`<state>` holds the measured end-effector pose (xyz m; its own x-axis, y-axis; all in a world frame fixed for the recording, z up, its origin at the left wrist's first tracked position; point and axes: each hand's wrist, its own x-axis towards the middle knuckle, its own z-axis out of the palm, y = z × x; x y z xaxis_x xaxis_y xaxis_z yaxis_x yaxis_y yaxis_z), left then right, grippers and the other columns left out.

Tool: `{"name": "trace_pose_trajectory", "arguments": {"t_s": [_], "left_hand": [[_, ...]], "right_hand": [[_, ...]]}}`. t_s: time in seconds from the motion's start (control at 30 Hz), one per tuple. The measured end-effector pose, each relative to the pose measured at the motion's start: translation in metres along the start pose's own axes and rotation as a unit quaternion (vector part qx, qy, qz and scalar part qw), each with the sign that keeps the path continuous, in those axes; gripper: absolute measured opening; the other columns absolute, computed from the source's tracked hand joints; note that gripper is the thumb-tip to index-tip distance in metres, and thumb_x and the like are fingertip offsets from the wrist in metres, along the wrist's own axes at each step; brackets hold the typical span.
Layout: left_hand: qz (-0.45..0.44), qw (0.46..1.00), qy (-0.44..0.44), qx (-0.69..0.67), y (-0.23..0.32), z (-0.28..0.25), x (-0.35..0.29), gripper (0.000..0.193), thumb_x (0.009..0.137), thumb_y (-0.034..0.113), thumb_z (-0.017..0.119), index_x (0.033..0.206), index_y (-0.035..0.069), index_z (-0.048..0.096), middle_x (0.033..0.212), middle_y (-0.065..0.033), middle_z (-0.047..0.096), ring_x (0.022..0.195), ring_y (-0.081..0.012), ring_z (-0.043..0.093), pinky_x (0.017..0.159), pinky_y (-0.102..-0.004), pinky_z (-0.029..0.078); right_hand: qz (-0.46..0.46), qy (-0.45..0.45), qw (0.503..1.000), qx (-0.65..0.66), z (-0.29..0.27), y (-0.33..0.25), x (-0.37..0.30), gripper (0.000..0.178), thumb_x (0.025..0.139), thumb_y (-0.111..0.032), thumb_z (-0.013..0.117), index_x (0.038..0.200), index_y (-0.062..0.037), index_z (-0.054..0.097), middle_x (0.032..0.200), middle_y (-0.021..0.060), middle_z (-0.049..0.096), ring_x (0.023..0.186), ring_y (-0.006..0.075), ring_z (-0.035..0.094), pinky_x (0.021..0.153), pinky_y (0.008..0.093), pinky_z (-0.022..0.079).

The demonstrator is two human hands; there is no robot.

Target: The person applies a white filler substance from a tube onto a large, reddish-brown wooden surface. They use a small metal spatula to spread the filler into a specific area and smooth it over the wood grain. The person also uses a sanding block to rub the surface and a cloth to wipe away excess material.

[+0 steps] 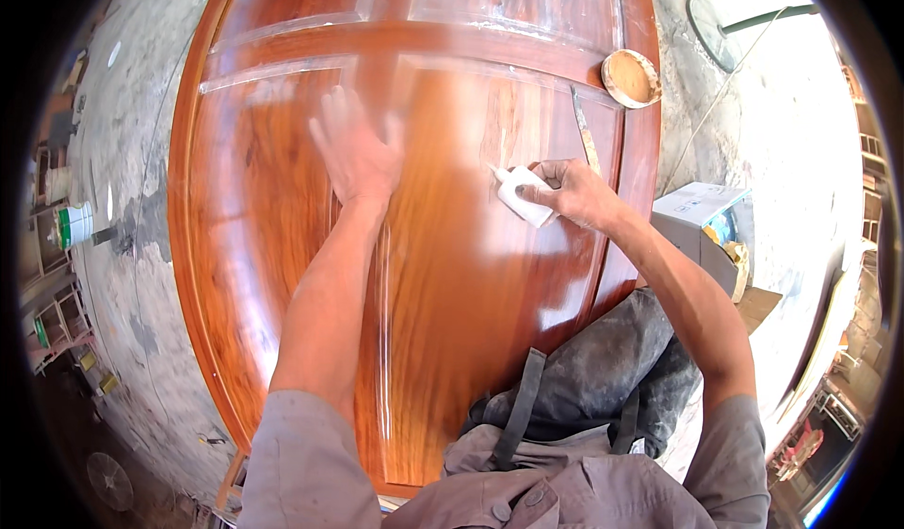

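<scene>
Across the middle of the frame, a glossy reddish-brown wooden panel point(424, 341) spread from the top edge nearly down to the bottom, its raised mouldings streaked with white in the upper part. Left of centre, the left hand point(356, 152) was held wide over it, fingers apart and blurred; whether the palm touched the wood could not be told. Right of centre, the right hand point(574, 193) gripped a small white bottle point(521, 199) between thumb and fingers, its narrow tip pointing to the upper left, near a pale mark point(504, 143) on the wood. I could not tell whether that tip met the surface.

Just above the right hand lay a long, narrow blade-like tool point(586, 133), reaching up toward a round tub point(633, 105) of tan paste point(632, 78) at the panel's upper right edge. At the right of the frame, a cardboard box point(702, 201) stood on the mottled grey floor point(132, 152), and a dark-rimmed disc point(713, 34) showed at the upper right. A white and green bucket point(72, 225) was at the far left. At the lower right, a dusty dark trouser leg point(598, 355) rested over the panel.
</scene>
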<state>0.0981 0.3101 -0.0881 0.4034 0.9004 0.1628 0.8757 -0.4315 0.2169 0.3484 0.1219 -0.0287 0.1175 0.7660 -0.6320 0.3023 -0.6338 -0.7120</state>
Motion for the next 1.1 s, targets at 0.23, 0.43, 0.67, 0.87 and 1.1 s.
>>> {"name": "trace_pose_trajectory", "arguments": {"t_s": [0.23, 0.43, 0.67, 0.87, 1.1], "left_hand": [[0.0, 1.0, 0.012, -0.017, 0.0, 0.001, -0.001, 0.073, 0.106, 0.039, 0.057, 0.159, -0.007, 0.04, 0.171, -0.0232, 0.033, 0.161, -0.0351, 0.026, 0.133, -0.0539, 0.013], [-0.004, 1.0, 0.0, -0.002, 0.001, 0.002, 0.0, 0.073, 0.105, 0.039, 0.058, 0.16, -0.006, 0.04, 0.171, -0.0227, 0.032, 0.161, -0.0347, 0.026, 0.133, -0.0538, 0.013], [-0.002, 1.0, 0.008, -0.001, -0.002, 0.002, -0.001, 0.073, 0.105, 0.039, 0.059, 0.159, -0.006, 0.041, 0.171, -0.0224, 0.033, 0.161, -0.0349, 0.026, 0.133, -0.0542, 0.014], [0.002, 1.0, 0.014, -0.001, -0.002, 0.005, -0.001, 0.073, 0.104, 0.038, 0.06, 0.158, -0.007, 0.041, 0.171, -0.0232, 0.034, 0.161, -0.0354, 0.027, 0.133, -0.0548, 0.014], [0.003, 1.0, 0.014, 0.003, -0.001, 0.004, -0.001, 0.073, 0.104, 0.038, 0.06, 0.158, -0.007, 0.041, 0.171, -0.0235, 0.034, 0.161, -0.0358, 0.027, 0.133, -0.0547, 0.014]], "right_hand": [[0.006, 0.059, 0.997, 0.056, -0.023, -0.017, 0.018, 0.048, 0.096, -0.035, 0.078, 0.119, 0.0075, 0.076, 0.088, 0.0131, 0.077, 0.078, 0.0159, 0.074, 0.071, 0.0311, 0.059], [0.004, 0.096, 0.995, 0.0, -0.045, -0.02, 0.046, 0.045, 0.096, -0.034, 0.077, 0.114, 0.0076, 0.077, 0.088, 0.0138, 0.078, 0.075, 0.017, 0.075, 0.07, 0.0319, 0.06], [0.013, 0.095, 0.994, 0.048, -0.04, -0.04, 0.05, 0.044, 0.096, -0.034, 0.077, 0.112, 0.007, 0.077, 0.089, 0.0139, 0.078, 0.077, 0.0174, 0.077, 0.071, 0.0312, 0.061], [0.012, 0.107, 0.99, 0.091, -0.044, -0.029, 0.054, 0.039, 0.098, -0.029, 0.076, 0.112, 0.0071, 0.076, 0.09, 0.0145, 0.078, 0.075, 0.018, 0.076, 0.067, 0.0314, 0.063], [0.028, 0.109, 0.99, 0.085, -0.044, -0.039, 0.048, 0.038, 0.098, -0.027, 0.076, 0.113, 0.008, 0.075, 0.09, 0.0139, 0.078, 0.075, 0.017, 0.076, 0.065, 0.0301, 0.064]]}}
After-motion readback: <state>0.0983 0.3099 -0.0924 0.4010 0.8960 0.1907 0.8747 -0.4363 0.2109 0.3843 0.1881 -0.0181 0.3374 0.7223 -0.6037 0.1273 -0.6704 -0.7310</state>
